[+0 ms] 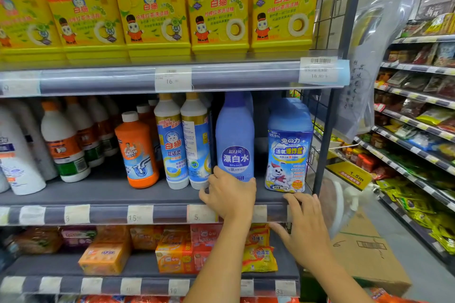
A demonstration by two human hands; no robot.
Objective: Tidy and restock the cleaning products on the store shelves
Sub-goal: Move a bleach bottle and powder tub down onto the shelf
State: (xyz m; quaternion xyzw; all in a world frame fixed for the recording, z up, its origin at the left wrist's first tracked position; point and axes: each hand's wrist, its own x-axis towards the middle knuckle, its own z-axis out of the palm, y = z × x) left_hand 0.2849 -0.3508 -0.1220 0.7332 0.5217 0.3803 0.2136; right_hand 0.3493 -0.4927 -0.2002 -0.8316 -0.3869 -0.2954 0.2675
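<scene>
bleach bottle (235,140): smooth blue plastic, tall with a rounded shoulder, upright at the near edge of the middle shelf (110,194)
left hand (230,194): wrapped round the bottle's base, thumb on its left side
right hand (305,226): fingers pretty much flat on the shelf lip, grabbing nothing
right of bottle: squat light-blue tub (289,152), glossy label, a gap between them
left of bottle: two white bottles (183,140), just beside it
above: chunky yellow jugs (216,7)
</scene>
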